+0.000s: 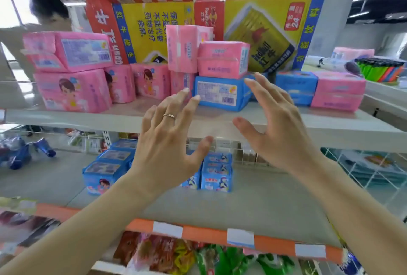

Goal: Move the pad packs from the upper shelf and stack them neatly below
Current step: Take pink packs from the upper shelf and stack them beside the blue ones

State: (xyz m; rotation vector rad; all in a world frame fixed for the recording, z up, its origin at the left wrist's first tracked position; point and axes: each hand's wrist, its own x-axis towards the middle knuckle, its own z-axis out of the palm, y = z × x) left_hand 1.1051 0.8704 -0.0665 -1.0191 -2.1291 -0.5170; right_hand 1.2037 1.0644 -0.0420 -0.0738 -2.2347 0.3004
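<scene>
— Two hands raised, both empty?
— Yes. The left hand (pixel 167 142) and the right hand (pixel 279 129) are spread in front of the upper shelf (pixel 330 120), fingers straight and apart, gripping nothing. Between their fingertips sits the blue pad pack (pixel 220 93).
— How does that pack look?
— A soft blue plastic-wrapped block lying flat, its white label with a barcode facing out. Its long axis runs left to right along the shelf, turned slightly so that its right end points a little back. A pink pad pack (pixel 222 60) lies flat on top of it, long axis also left to right.
— And around it?
— Just to its left an upright pink pack (pixel 182 48) stands on end on a smaller one. Further left, more pink packs (pixel 72 89) with a cartoon figure, one stacked flat on another. To the right, a second blue pack (pixel 295 86) touching a pink pack at the end (pixel 339 92). Yellow-and-red cartons (pixel 264 32) stand behind them.
— Room to move?
— A bare strip of shelf lies in front of the blue pack up to the front edge. On the lower shelf (pixel 253 208), blue packs (pixel 105 167) stand in a row at the left rear and others (pixel 217 172) at the middle; the grey surface in front and to the right of them is open, up to the orange-edged lip.
</scene>
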